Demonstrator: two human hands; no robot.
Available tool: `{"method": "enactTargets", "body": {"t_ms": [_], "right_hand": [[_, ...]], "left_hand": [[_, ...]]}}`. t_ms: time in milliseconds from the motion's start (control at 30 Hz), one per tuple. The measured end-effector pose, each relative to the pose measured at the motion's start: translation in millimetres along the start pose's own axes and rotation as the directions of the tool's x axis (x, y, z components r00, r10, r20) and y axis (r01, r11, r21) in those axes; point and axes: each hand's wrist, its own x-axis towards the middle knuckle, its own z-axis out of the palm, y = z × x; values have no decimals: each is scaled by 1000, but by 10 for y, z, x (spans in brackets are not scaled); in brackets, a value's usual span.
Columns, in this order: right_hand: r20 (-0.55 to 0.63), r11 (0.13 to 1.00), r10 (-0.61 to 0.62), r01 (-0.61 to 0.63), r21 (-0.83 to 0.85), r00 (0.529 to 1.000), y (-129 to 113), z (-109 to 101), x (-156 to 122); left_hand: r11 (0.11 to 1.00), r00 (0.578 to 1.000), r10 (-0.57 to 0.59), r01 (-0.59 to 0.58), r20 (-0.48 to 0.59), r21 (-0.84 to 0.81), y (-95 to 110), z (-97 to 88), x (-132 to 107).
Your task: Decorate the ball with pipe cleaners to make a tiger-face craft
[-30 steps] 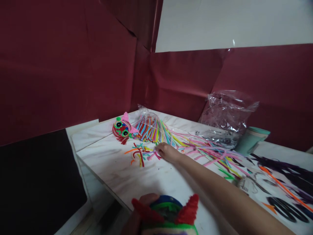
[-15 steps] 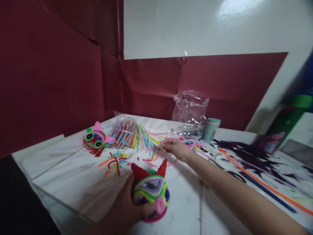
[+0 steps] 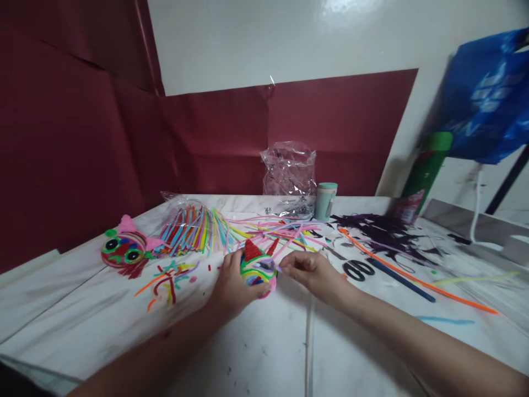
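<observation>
My left hand (image 3: 231, 286) is wrapped round a small pipe-cleaner animal head (image 3: 256, 270) with red pointed ears and bands of green, yellow and lilac. Its face is turned to the right, and my fingers hide part of it. Close by on the right, my right hand (image 3: 303, 270) has its thumb and fingertips pinched on a small lilac piece of pipe cleaner (image 3: 279, 269) at the side of the head. Whether that piece touches the head I cannot tell. A second pipe-cleaner animal head (image 3: 126, 251), with round eyes and pink ears, lies at the left.
A plastic bag of coloured pipe cleaners (image 3: 192, 226) spills across the table's back. Short cut bits (image 3: 169, 284) lie in front of it. Behind stand a clear bag (image 3: 289, 171) and a mint-green container (image 3: 326, 201). Dark purple strips (image 3: 380, 234) and an orange pipe cleaner (image 3: 417, 278) lie right.
My right hand has drawn back from the pipe cleaners to the animal head, with a small lilac piece in its fingers. My left hand has moved the head farther forward and turned it right.
</observation>
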Motion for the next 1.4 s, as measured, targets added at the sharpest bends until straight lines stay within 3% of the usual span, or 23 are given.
{"method": "enactTargets", "body": {"t_ms": [67,133,200,300,367,400,467,600,667,733,800,967,1067,1167,1300,1400], "right_hand": [[21,998,17,-18,64,1000,25,64,-40],[36,986,60,-65,152,998,23,112,-50],[56,964,112,-122,238,992,-6,137,-55],[144,921,173,-212,327,974,-77,158,-86],[214,900,190,-258,352,958,-122,185,-121],[234,896,190,-266,356,953,-140,203,-138],[230,909,174,-246,337,957,-164,242,-164],[149,956,104,-140,257,983,-178,281,-178],[123,961,66,-96,259,990,-178,281,-181],[82,973,18,-36,227,996,-176,282,-194],[32,992,-56,51,117,998,-173,297,-217],[28,964,-197,199,-178,980,-185,377,-278],[22,979,-157,159,-124,987,-206,408,-282],[-4,999,-49,49,17,999,-216,415,-273],[-10,993,87,-86,84,996,-206,420,-280],[25,986,115,-117,119,993,-190,430,-297]], "left_hand": [[997,996,79,-79,-43,10,-30,31,-15],[968,953,250,-247,-170,37,-63,15,-47],[875,831,483,-472,-275,109,-72,-45,-83],[668,640,743,-724,-196,169,-22,-147,-125],[588,575,808,-798,-127,132,34,-178,-142],[578,568,815,-809,-118,102,60,-181,-150],[617,611,782,-787,-119,14,100,-176,-169],[791,813,579,-578,-57,-201,126,-207,-221],[858,893,450,-441,-31,-263,120,-246,-238],[899,948,319,-309,-20,-311,110,-282,-242],[908,973,230,-214,1,-359,103,-300,-237],[894,963,262,-220,58,-389,123,-282,-248],[885,944,326,-284,55,-369,143,-262,-279],[864,915,404,-390,-25,-320,142,-247,-300],[821,826,540,-560,-164,-115,124,-251,-299],[753,745,645,-658,-168,-26,125,-280,-291]]}}
